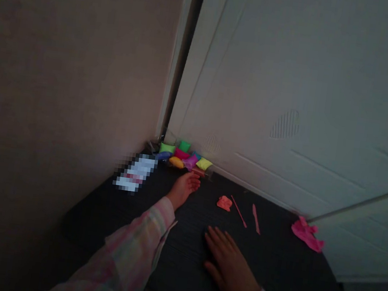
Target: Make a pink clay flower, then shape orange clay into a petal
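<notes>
My left hand [183,189] reaches to the far side of the dark table, just in front of a pile of small coloured packets. Its fingers are loosely bent and apart, with nothing visible in them. In the pile I see a yellow packet [203,164], an orange packet [176,162], a purple packet [190,161] and several others. My right hand [230,267] lies flat on the table, fingers stretched out and holding nothing. Beyond it are a flattened orange-pink lump [224,203], a thin pink stick tool [238,212] and a pink plastic knife [256,219].
A crumpled bright pink piece [307,234] lies near the table's right edge. On the left rests a blurred white sheet or phone [138,171]. A wall [76,63] bounds the dark table [180,253] on the left, and a white panel [296,78] stands behind it.
</notes>
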The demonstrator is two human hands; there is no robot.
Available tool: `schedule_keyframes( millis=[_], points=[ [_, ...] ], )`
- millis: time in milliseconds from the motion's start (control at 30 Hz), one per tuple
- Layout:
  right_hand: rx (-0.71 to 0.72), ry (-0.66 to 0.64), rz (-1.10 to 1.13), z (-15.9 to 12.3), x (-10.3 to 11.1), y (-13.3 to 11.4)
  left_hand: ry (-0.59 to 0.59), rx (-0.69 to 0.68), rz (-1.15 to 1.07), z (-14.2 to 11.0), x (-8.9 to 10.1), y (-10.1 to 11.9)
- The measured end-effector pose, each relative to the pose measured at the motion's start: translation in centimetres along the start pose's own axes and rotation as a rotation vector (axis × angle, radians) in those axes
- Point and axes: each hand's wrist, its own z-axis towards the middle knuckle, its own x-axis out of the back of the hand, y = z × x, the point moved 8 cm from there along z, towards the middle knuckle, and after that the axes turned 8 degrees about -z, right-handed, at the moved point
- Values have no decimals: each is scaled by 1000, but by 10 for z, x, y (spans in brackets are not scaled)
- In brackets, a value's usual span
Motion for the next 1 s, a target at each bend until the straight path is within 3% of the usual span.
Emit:
schedule_keyframes(
  millis=[67,133,200,267,367,433,500,567,633,700,767,833,900,1000],
  points=[
    [98,-19,63,4,4,-32,-5,5,-15,1,0,-1],
    [128,2,114,20,9,-46,-4,5,-3,0,1,0],
    [46,51,119,38,14,-33,2,-2,28,-3,2,2],
    [-100,104,84,46,13,-1,7,-11,61,-6,4,4],
    [-191,130,31,32,2,36,5,-22,79,-7,4,6],
    [-188,116,3,12,-5,41,-2,-22,61,-4,2,5],
    [-161,90,-5,-8,-6,28,-6,-16,29,-1,0,4],
    [-85,64,8,-15,-4,1,-6,-4,4,1,0,2],
    [-31,72,44,-6,3,-25,0,-2,-6,2,1,2],
    [-37,113,77,16,10,-33,8,-9,7,1,3,4],
    [-127,163,85,36,16,-16,10,-21,41,-3,2,7],
    [-264,192,70,42,16,16,4,-34,76,-7,1,10],
    [-329,194,45,31,12,43,-1,-42,97,-10,0,12],
    [-305,167,22,-1,6,49,-7,-41,91,-7,-2,13]
  ],
)
